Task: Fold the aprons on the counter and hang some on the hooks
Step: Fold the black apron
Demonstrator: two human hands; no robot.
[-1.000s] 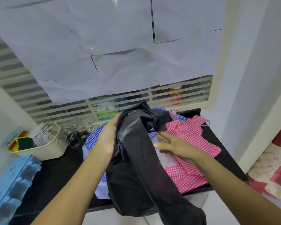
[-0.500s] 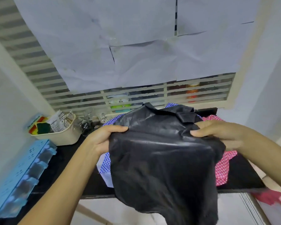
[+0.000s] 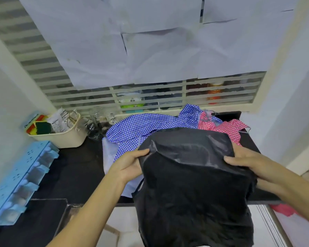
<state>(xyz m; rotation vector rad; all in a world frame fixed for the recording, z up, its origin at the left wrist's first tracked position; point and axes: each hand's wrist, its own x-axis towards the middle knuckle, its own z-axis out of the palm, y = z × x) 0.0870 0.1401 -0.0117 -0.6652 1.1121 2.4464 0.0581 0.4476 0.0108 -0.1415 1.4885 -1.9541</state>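
A black apron hangs in front of me, spread between both hands, its lower part dropping past the front edge of the black counter. My left hand grips its left edge with the thumb on top. My right hand grips the right edge. Behind it on the counter lie a blue checked apron and a pink checked apron, both crumpled. No hooks are in view.
A cream basket with sponges and packets stands at the counter's back left, with glass jars beside it. A light blue plastic rack lies along the left. Behind the counter a louvred window is partly covered with paper sheets.
The black apron went from a bunched strip in my left hand to a wide sheet held by both hands. My right hand took hold of its right edge, and the apron came lower and nearer to me.
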